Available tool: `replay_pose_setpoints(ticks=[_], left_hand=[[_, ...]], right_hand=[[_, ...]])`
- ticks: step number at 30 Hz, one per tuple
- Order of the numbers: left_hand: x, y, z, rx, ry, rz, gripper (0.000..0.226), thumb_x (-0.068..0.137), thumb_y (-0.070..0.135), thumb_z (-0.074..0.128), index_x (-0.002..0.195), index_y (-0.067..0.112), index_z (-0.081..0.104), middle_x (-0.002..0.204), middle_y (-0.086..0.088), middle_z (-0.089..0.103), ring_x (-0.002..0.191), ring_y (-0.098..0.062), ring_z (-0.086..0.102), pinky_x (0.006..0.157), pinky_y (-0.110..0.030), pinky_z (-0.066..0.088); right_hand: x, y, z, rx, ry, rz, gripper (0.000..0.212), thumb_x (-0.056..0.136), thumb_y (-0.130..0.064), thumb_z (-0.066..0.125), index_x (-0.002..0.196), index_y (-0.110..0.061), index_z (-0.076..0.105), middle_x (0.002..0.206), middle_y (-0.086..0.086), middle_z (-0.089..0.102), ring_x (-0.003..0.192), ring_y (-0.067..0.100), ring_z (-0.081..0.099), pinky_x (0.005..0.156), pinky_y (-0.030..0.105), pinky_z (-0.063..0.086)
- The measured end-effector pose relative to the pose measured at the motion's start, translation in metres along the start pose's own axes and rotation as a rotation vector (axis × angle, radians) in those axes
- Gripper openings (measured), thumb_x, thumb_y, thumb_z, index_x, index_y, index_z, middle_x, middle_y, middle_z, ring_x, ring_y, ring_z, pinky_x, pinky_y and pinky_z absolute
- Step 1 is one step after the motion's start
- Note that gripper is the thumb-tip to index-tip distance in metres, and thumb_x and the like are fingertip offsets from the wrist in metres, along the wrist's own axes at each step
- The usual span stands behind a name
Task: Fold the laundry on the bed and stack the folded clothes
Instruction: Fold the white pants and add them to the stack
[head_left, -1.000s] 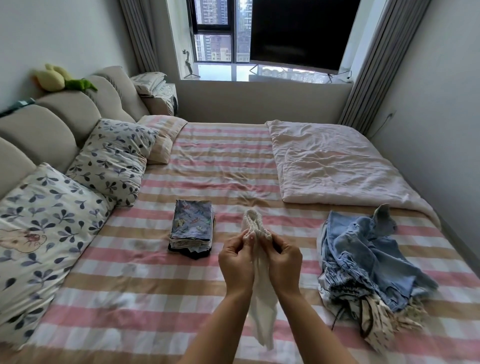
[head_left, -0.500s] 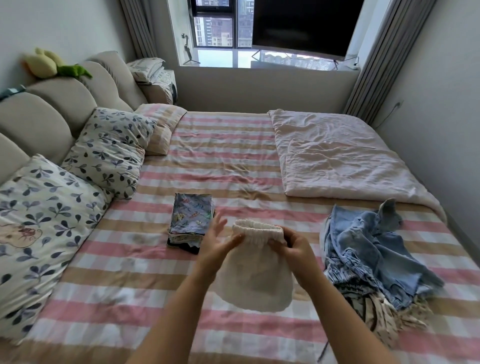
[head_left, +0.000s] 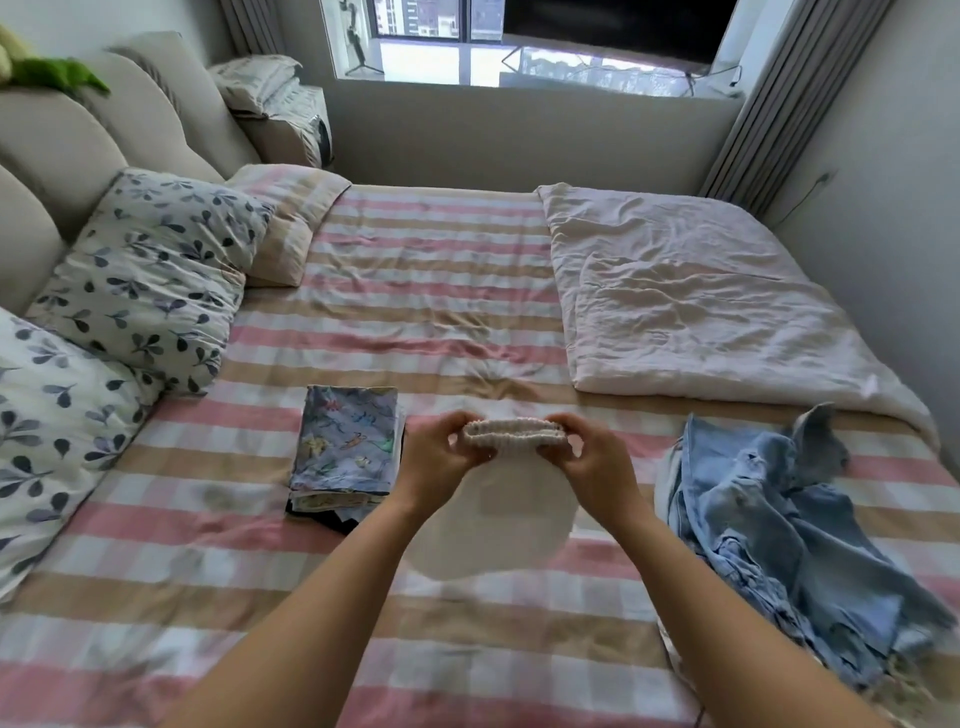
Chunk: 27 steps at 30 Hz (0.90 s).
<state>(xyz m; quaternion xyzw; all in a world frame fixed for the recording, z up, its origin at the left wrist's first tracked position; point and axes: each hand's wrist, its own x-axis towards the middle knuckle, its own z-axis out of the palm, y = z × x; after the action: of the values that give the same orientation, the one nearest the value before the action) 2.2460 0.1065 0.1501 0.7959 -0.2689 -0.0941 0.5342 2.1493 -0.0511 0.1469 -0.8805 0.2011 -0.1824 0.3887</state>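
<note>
Two bare arms reach out over the bed. The bed has a sheet with pink, tan and white stripes.

The left hand and the right hand hold a small cream cloth up in the air. It has a stretchy, bumpy top edge. Each hand has a closed grip on one end of that edge, with fingers and thumb pinching it. The edge is pulled flat between the two hands. The rest of the cream cloth hangs down under the hands, just above the sheet. It is in the middle of the bed, near the front.

Just beside the left hand sits the folded stack. Its top piece is pale blue with little pictures on it. A dark piece peeks out at the bottom.

On the right side lies the blue pile, all crumpled and not folded. It looks like jeans cloth.

Farther back on the right is a pale quilt, folded flat. On the left are leaf pillows that lean on a soft tan headboard. A green toy sits on top of it.
</note>
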Motion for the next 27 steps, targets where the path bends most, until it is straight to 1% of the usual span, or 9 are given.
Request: replay_pose_setpoints(ticks=[4, 8, 11, 14, 17, 21, 23, 25, 27], left_hand=[[0.005, -0.041, 0.017, 0.043, 0.013, 0.080, 0.027, 0.064, 0.003, 0.081, 0.089, 0.004, 0.070, 0.084, -0.005, 0.070, 0.080, -0.019, 0.063, 0.073, -0.029, 0.048], [-0.015, -0.115, 0.044, 0.153, -0.036, 0.039, 0.029, 0.065, 0.008, 0.081, 0.091, 0.010, 0.069, 0.089, -0.002, 0.068, 0.087, -0.021, 0.061, 0.077, -0.035, 0.047], [-0.041, -0.174, 0.068, 0.201, -0.098, -0.057, 0.029, 0.064, 0.005, 0.079, 0.090, 0.010, 0.067, 0.088, -0.004, 0.068, 0.086, -0.022, 0.060, 0.075, -0.037, 0.046], [-0.076, -0.228, 0.093, 0.237, -0.176, -0.153, 0.027, 0.064, 0.000, 0.076, 0.087, 0.008, 0.065, 0.087, -0.004, 0.067, 0.086, -0.024, 0.058, 0.073, -0.028, 0.041], [-0.117, -0.264, 0.108, 0.236, -0.190, -0.234, 0.029, 0.063, -0.003, 0.073, 0.088, 0.010, 0.065, 0.091, -0.003, 0.066, 0.089, -0.021, 0.057, 0.074, -0.024, 0.040], [-0.165, -0.288, 0.119, 0.217, -0.271, -0.277, 0.032, 0.060, -0.001, 0.075, 0.090, 0.007, 0.067, 0.102, -0.007, 0.062, 0.100, -0.026, 0.053, 0.084, -0.024, 0.036], [-0.181, -0.292, 0.122, 0.184, -0.304, -0.329, 0.043, 0.059, 0.008, 0.069, 0.101, 0.009, 0.064, 0.118, -0.006, 0.051, 0.115, -0.024, 0.045, 0.096, -0.025, 0.033], [-0.188, -0.293, 0.128, 0.028, -0.220, -0.494, 0.058, 0.059, 0.014, 0.061, 0.116, 0.016, 0.054, 0.127, -0.003, 0.039, 0.120, -0.017, 0.041, 0.104, -0.030, 0.034], [-0.182, -0.291, 0.136, -0.240, 0.020, -0.751, 0.053, 0.070, 0.012, 0.064, 0.120, 0.015, 0.047, 0.127, -0.007, 0.043, 0.115, -0.019, 0.048, 0.097, -0.032, 0.043]], right_hand=[[-0.001, 0.034, 0.027, -0.022, 0.102, -0.115, 0.024, 0.071, -0.011, 0.078, 0.094, -0.012, 0.071, 0.087, -0.002, 0.069, 0.081, 0.013, 0.055, 0.069, 0.009, 0.035], [-0.025, 0.086, 0.073, -0.037, 0.061, -0.143, 0.028, 0.063, -0.003, 0.081, 0.087, -0.011, 0.071, 0.085, 0.000, 0.070, 0.083, 0.018, 0.061, 0.073, 0.021, 0.044], [-0.053, 0.129, 0.117, -0.046, -0.027, -0.073, 0.026, 0.063, -0.003, 0.080, 0.086, -0.011, 0.071, 0.084, 0.000, 0.071, 0.084, 0.023, 0.062, 0.073, 0.030, 0.048], [-0.087, 0.171, 0.158, -0.061, -0.147, 0.059, 0.023, 0.065, -0.003, 0.075, 0.087, -0.012, 0.071, 0.085, 0.001, 0.071, 0.088, 0.025, 0.061, 0.076, 0.041, 0.048], [-0.126, 0.200, 0.183, -0.096, -0.220, 0.115, 0.030, 0.061, 0.001, 0.069, 0.087, -0.014, 0.070, 0.086, 0.001, 0.070, 0.090, 0.027, 0.059, 0.077, 0.041, 0.047], [-0.176, 0.223, 0.203, -0.132, -0.303, 0.061, 0.032, 0.060, 0.006, 0.071, 0.087, -0.011, 0.069, 0.089, 0.002, 0.070, 0.090, 0.030, 0.061, 0.075, 0.046, 0.051], [-0.195, 0.230, 0.208, -0.101, -0.308, 0.064, 0.038, 0.059, 0.009, 0.068, 0.093, -0.009, 0.069, 0.104, 0.003, 0.067, 0.102, 0.029, 0.058, 0.089, 0.041, 0.047], [-0.209, 0.232, 0.211, -0.002, -0.231, 0.229, 0.049, 0.058, 0.002, 0.060, 0.106, -0.009, 0.065, 0.122, 0.003, 0.054, 0.117, 0.020, 0.045, 0.103, 0.026, 0.031], [-0.213, 0.225, 0.217, 0.177, -0.032, 0.553, 0.053, 0.065, -0.011, 0.057, 0.118, -0.009, 0.056, 0.125, 0.002, 0.045, 0.119, 0.016, 0.040, 0.104, 0.024, 0.028]])
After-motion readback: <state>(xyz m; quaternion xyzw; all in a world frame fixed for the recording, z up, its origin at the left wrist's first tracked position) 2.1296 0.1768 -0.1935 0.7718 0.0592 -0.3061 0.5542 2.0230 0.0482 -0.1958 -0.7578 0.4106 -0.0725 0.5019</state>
